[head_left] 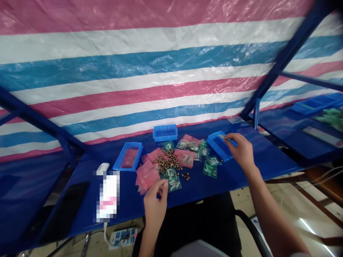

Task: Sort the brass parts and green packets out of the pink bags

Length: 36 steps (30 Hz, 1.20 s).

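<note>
My left hand [156,202] is at the near edge of the blue table, thumb and fingers closed in a pinch. What it holds, if anything, is too small to make out. Just beyond it lie pink plastic bags [147,174] and green-tinted bags of small parts [174,184]. A heap of small brass-coloured metal fittings [168,162] sits among the bags. My right hand [242,151] reaches over the right blue tray [218,145], its fingers pinched together. A small pale thing shows at those fingertips, too small to name.
A blue tray with pink bags [117,167] stands on the left, another blue tray [165,138] at the back. A pixelated, lit phone-like object [108,196] with a cable lies on the left. Blue frame posts [256,113] and a striped sheet [160,89] bound the table [193,194].
</note>
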### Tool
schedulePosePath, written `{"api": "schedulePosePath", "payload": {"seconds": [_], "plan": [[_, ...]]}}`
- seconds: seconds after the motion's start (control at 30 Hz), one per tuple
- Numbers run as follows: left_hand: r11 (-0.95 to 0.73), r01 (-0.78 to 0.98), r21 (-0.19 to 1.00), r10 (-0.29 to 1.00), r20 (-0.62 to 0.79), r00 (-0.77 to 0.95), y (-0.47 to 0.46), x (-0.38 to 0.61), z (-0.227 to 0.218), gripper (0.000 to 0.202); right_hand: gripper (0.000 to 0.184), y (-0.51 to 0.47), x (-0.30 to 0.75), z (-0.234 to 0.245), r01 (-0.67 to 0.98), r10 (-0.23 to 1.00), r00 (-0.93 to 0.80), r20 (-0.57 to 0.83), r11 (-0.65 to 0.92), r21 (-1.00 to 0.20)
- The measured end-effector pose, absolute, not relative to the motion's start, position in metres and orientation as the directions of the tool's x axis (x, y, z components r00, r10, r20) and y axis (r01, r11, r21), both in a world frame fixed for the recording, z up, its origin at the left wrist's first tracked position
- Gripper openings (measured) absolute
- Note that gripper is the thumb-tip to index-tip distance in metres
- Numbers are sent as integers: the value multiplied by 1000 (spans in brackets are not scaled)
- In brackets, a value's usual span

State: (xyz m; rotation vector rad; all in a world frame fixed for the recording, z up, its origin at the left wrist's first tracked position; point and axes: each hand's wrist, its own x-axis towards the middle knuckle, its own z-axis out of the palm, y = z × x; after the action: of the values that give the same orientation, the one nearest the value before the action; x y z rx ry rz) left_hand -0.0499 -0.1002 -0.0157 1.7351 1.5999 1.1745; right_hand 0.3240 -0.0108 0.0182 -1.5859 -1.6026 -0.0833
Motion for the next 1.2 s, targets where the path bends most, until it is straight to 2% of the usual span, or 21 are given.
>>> {"api": "schedulePosePath", "payload": {"seconds": [0.1, 0.17, 0.23, 0.33, 0.4, 0.5, 0.6, 0.67, 0.8, 0.93, 1.0, 1.03, 1.1, 1.13, 1.2], "plan": [[-146, 584, 799, 962, 253, -106, -104, -63, -24, 21, 25, 2, 355, -1, 897, 939, -94, 332, 225, -382], [-133, 607, 784, 958, 259, -125, -107, -69, -26, 22, 34, 1, 361, -7, 908, 957, -114, 266, 209, -362], [-126, 625, 770, 950, 274, -146, -109, -73, -26, 23, 36, -7, 355, -7, 920, 926, -46, 375, 186, -344], [-129, 647, 752, 935, 310, -173, -111, -76, -26, 23, 32, -26, 331, -1, 930, 804, 60, 592, 170, -326], [-134, 658, 741, 926, 329, -183, -112, -77, -27, 22, 29, -42, 311, 0, 924, 769, 63, 636, 196, -328], [-144, 667, 731, 919, 349, -185, -112, -75, -28, 22, 28, -67, 285, -11, 886, 832, -82, 549, 312, -342], [-161, 660, 733, 925, 345, -158, -114, -70, -28, 21, 37, -87, 270, -33, 871, 879, -207, 429, 365, -328], [-180, 644, 743, 935, 333, -123, -115, -64, -28, 20, 41, -95, 265, -46, 886, 899, -203, 388, 337, -319], [-208, 597, 775, 947, 312, -75, -118, -50, -29, 19, 32, -97, 258, -56, 885, 904, -149, 402, 303, -354], [-221, 561, 798, 953, 300, -52, -124, -37, -29, 19, 21, -94, 244, -47, 828, 867, -10, 499, 287, -482], [-216, 534, 817, 957, 285, -50, -128, -32, -26, 20, 16, -97, 231, -38, 757, 841, 165, 516, 227, -613], [-207, 510, 835, 962, 269, -49, -129, -30, -25, 20, 16, -100, 223, -34, 692, 836, 267, 479, 180, -699], [-162, 423, 892, 981, 191, -27, -132, -24, -22, 21, 21, -108, 205, -25, 471, 870, 400, 287, 73, -879], [-116, 355, 928, 992, 125, -3, -133, -20, -20, 23, 25, -113, 195, -21, 328, 907, 392, 156, 20, -944], [24, 179, 983, 997, -38, 73, -133, -13, -19, 31, 31, -123, 174, -16, 61, 971, 230, -71, -87, -994]]}}
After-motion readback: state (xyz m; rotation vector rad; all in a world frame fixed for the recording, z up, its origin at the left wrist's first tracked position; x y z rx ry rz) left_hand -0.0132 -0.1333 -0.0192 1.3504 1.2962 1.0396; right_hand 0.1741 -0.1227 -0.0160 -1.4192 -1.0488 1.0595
